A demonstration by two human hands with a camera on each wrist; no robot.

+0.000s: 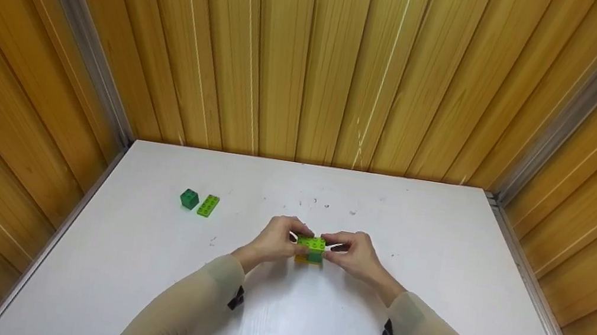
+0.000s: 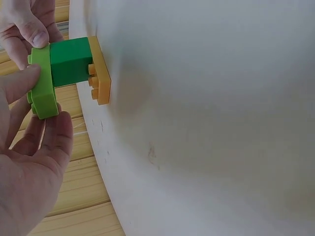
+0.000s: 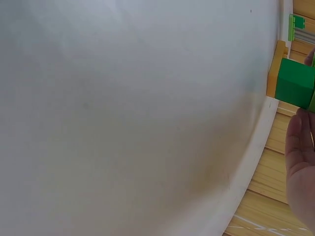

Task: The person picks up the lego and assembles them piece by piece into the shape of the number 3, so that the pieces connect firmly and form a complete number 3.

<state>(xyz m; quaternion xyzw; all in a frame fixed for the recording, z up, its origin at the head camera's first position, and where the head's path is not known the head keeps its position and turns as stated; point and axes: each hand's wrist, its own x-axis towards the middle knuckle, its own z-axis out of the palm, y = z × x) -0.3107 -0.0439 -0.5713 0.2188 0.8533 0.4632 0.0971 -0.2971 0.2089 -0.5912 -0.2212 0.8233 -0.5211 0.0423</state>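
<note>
A small stack of toy building bricks stands on the white table between both hands. Its base is an orange plate brick (image 2: 101, 73), its middle a green block (image 2: 70, 61), and across the top lies a lime green brick (image 2: 46, 91) with studs. My left hand (image 1: 276, 240) pinches the lime brick at its left part, thumb on the near side and fingers on the far side. At the brick's other end, my right hand (image 1: 361, 256) grips it between thumb and fingers. The orange plate reaches out past the green block on the left, its studs bare.
On the table's left side lie a dark green block (image 1: 189, 199) and a lime studded plate (image 1: 208, 206), close beside each other. Wood-patterned panels (image 1: 327, 64) stand behind the table (image 1: 124, 284) and along its sides. Black clips (image 1: 391, 333) sit at both sleeves.
</note>
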